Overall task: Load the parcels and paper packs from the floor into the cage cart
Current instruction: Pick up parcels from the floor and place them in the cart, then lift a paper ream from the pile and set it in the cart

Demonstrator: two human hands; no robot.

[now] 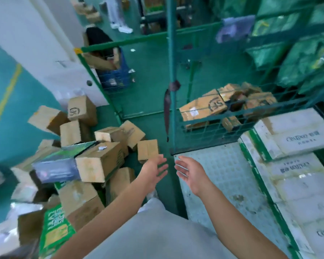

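A heap of cardboard parcels [99,159] lies on the green floor at the left, with a dark blue box [56,170] and green-printed packs [54,228] among them. The green wire cage cart [171,90] stands at the right; its pale floor plate [223,176] is bare at the front, and white paper packs [295,135] are stacked along its right side. My left hand [155,170] and my right hand [189,170] are held out side by side, fingers straight, palms facing each other, holding nothing. A small cardboard box [148,150] lies just beyond my left fingers.
Beyond the cart's wire side lies another batch of taped SF parcels [204,109]. Green sacks [297,57] pile up at the far right. A blue basket with cardboard [114,75] stands behind the left cage frame. A white pillar [45,43] rises at the left.
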